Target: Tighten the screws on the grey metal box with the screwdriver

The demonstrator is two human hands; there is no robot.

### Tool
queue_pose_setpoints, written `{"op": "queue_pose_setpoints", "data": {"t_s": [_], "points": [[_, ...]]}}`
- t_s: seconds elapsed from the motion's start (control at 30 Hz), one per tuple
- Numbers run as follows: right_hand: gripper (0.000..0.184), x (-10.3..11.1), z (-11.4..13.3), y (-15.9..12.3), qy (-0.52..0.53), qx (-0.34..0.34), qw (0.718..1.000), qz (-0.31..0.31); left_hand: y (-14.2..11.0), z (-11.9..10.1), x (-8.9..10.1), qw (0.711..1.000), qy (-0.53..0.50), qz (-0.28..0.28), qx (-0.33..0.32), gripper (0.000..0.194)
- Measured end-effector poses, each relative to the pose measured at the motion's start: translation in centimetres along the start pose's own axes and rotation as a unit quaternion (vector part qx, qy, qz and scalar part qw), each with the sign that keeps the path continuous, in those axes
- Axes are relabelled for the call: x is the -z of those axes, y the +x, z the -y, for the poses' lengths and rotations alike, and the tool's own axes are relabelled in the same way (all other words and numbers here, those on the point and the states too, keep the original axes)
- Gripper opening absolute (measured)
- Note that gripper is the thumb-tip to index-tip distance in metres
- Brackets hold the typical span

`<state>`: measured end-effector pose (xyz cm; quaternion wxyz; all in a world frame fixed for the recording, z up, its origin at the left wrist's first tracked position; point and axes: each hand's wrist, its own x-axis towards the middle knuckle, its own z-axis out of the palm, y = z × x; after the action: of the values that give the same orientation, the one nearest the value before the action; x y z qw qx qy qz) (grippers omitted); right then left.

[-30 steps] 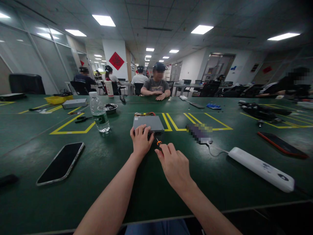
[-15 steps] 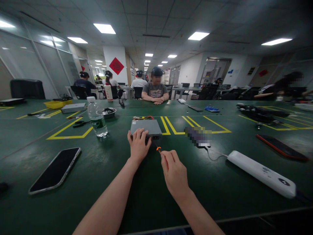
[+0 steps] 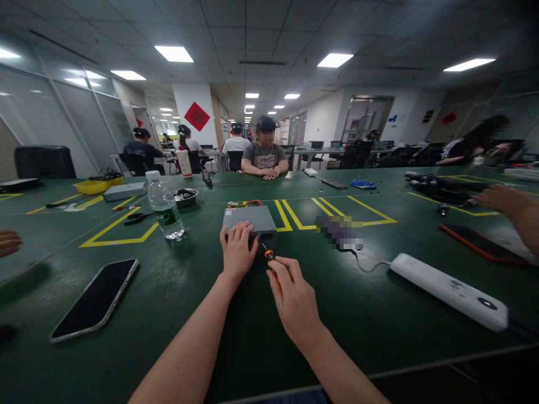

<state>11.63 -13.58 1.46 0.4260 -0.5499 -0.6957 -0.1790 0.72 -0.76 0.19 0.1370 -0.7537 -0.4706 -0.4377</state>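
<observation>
Matt grey metal box [image 3: 255,215] on a glossy green tabletop [image 3: 177,303]
Shiny clear plastic bottle [image 3: 165,212], glossy black phone screen [image 3: 96,300], smooth white plastic device [image 3: 442,289], plastic-looking screwdriver handle [image 3: 269,256]

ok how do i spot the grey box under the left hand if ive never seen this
On the green table, look to the middle for the left hand. It rests on the near side of the grey box. Unlike the grey case beside the yellow tray, it has coloured wires along its far edge.
</observation>
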Motion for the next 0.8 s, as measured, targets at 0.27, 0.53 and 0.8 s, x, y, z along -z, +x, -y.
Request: {"op": "queue_pose_setpoints", "data": {"t_s": [0.27,0.53,0.8], "points": [[0.025,-0.34,0.01,-0.51,-0.007,0.028,0.998,0.053,0.0,0.05,-0.13,1.0,0.007,-0.002,-0.005,0.025],[0.021,0.34,-0.62,-0.2,-0.05,-0.008,0.998,0.032,-0.05,-0.05,-0.16,1.0,0.005,-0.001,-0.001,0.027],[0.017,0.09,-0.78,-0.21,-0.051,0.025,0.998,0.019,-0.05,0.01,-0.18,1.0,0.006,0.002,0.0,0.027]]}}
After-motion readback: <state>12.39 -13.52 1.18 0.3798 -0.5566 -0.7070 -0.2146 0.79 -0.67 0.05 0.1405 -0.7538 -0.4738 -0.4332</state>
